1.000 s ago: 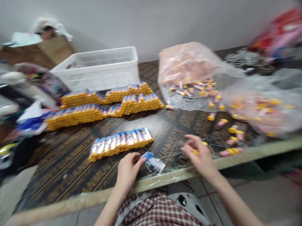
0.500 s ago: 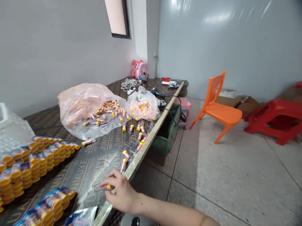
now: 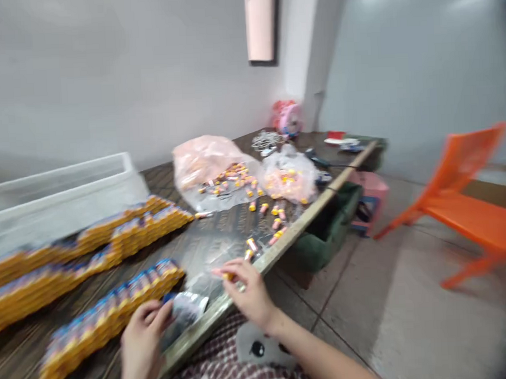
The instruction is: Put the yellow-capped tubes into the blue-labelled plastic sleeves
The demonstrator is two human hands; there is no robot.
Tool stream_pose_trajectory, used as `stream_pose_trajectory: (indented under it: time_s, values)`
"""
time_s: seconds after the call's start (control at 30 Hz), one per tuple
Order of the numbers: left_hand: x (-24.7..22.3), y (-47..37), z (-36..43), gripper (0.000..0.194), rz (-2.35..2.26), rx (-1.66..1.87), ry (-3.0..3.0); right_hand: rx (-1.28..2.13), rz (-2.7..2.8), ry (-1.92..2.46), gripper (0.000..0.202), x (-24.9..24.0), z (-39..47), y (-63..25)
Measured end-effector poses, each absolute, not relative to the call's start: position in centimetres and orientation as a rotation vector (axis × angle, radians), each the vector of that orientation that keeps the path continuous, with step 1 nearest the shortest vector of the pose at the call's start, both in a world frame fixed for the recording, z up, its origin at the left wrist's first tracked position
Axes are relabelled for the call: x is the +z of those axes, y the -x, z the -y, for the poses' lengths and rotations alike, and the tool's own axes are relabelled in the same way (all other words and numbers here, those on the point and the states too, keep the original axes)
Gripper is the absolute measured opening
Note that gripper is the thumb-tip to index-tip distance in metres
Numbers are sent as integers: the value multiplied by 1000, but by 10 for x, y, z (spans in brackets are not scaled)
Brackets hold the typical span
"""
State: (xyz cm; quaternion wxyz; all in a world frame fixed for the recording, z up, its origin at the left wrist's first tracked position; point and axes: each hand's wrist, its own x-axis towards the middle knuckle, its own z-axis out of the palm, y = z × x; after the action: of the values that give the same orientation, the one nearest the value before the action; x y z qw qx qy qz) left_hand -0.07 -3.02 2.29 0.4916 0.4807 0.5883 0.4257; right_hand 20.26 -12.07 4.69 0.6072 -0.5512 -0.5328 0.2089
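Work judged part done: front packs were lined up on the desk, back packs were piled in rows just in front of the white crate. Plenty was judged left: loose tubes were scattered along the desk edge, more were held in bags. One tube was pinched in the right hand, over the desk near the edge. A sachet was gripped at its blue end by the left hand, beside the front packs. Tube and sachet were apart, so that unit was judged not done. Containers: the big bag was filled with pink, yellow-capped tubes, some spread on the film at its mouth. The small bag, just beside it, was also stocked with tubes. Crate contents could not be made out. The green bin was seen below the desk edge, inside too dark to tell
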Motion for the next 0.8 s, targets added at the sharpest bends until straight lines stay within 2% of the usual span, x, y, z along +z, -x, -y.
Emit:
stream_pose_trajectory:
  time_s: [0.1, 0.33, 0.8]
  values:
    - [41, -12, 40, 41, -1196, 1074, -788, 551, 1222, 1240, 20, 39, 117, -199]
    - [33, -11, 35, 29, -1109, 1177, -380, 588, 1338, 1218, 27, 28, 111, -187]
    - [23, -1, 20, 38, -1150, 1209, -289, 474, 1589, 1176, 38, 20, 91, -174]
